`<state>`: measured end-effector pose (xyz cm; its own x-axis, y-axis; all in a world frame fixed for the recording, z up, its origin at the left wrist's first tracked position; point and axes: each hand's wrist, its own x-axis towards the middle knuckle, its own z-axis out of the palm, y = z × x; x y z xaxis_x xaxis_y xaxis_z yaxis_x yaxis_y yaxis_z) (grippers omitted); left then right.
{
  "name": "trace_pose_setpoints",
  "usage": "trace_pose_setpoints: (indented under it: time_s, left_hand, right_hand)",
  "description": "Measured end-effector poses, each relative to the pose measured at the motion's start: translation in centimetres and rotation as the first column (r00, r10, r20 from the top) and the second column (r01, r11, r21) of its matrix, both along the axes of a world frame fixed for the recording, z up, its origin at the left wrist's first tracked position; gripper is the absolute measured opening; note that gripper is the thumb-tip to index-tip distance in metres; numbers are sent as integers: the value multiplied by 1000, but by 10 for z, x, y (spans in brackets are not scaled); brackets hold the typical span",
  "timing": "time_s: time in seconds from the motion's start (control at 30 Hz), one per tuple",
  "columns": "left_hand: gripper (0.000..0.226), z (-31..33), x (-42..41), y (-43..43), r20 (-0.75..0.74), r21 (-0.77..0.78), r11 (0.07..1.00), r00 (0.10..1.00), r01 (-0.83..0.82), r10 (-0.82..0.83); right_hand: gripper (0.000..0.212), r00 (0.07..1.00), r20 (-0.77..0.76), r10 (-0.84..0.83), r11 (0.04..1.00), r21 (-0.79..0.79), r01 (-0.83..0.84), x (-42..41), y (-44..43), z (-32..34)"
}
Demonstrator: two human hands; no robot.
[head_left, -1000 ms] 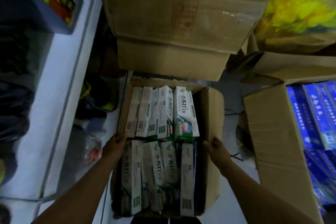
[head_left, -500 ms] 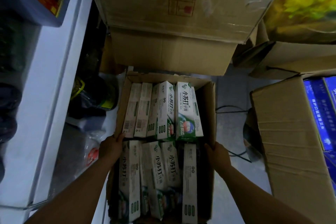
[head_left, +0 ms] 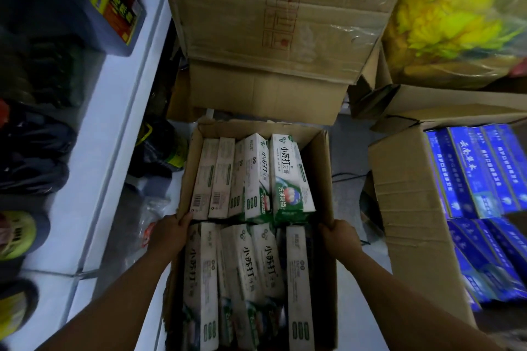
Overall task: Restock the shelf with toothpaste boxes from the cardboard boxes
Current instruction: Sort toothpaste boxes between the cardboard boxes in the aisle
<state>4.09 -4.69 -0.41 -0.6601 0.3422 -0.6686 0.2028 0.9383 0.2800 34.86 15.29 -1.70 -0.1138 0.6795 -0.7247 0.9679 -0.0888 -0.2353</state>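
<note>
While both hands keep the hold they had a second ago, the open brown cardboard box (head_left: 322, 168) has changed shape a little: its right wall, splayed outward then, now stands upright against the load. The left hand (head_left: 171, 234) curls its fingers over the rim of the left wall, and the right hand (head_left: 340, 239) grips the rim of the right wall in the same way. The white-and-green toothpaste boxes (head_left: 291, 177) remain inside, lying in two rows, a far row and a near row, with a gap beside the far row's right end. At the right edge, more of the blue toothpaste boxes (head_left: 479, 171) shows than half a second ago.

Behind the open box stands a large closed tan carton wrapped in clear tape (head_left: 271, 23), stacked on a lower plain cardboard carton (head_left: 265, 94). To the right, a clear plastic bag of yellow goods (head_left: 456, 14) sits on more cardboard, and beneath it a second open cardboard box (head_left: 410, 208) holds the blue boxes. Along the left runs a white shelf (head_left: 114, 137) bearing a dark blue jug with a yellow-and-red label (head_left: 85, 8). Pale grey floor (head_left: 348, 145) shows between the boxes; whether the gripped box rests on it I cannot tell.
</note>
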Motion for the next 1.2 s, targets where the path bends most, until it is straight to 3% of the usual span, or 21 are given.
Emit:
trace_pose_setpoints:
  time_s: [0.23,0.37,0.53,0.63,0.77,0.87,0.93,1.0,1.1,1.2]
  left_hand:
    - [46,68,27,-42,13,97,988,993,-119,118]
    - [44,107,49,-64,29,153,978,990,-143,140]
    - [46,152,77,-90,16,147,987,998,-69,67]
    - [49,157,80,-113,61,195,981,998,-13,1]
    - [53,109,72,-140,24,169,972,985,162,-168]
    - [54,167,115,-148,5,139,957,966,257,-260]
    - [40,192,147,-154,50,142,934,940,327,-337]
    - [32,196,175,-162,78,155,907,910,393,-407]
    - [41,190,219,-176,32,183,855,866,485,-498]
    - [37,186,274,-192,11,163,759,768,631,-641]
  right_hand:
    - [26,995,-100,8,1000,-22,-10,22,-18,79]
    - [31,994,-84,70,997,30,-67,36,-33,117]
    - [27,995,-68,73,995,72,-68,64,-70,158]
    - [36,998,11,54,991,119,-55,87,-109,181]
    - [38,992,32,-121,985,129,116,130,-182,202]
    - [32,968,6,-251,961,119,249,170,-240,212]
    - [26,940,-20,-341,934,105,341,198,-279,217]
    - [24,899,-35,-436,894,96,437,230,-319,217]
    - [30,842,-29,-538,838,86,539,279,-384,218]
    - [30,744,-45,-666,740,83,667,332,-457,215]
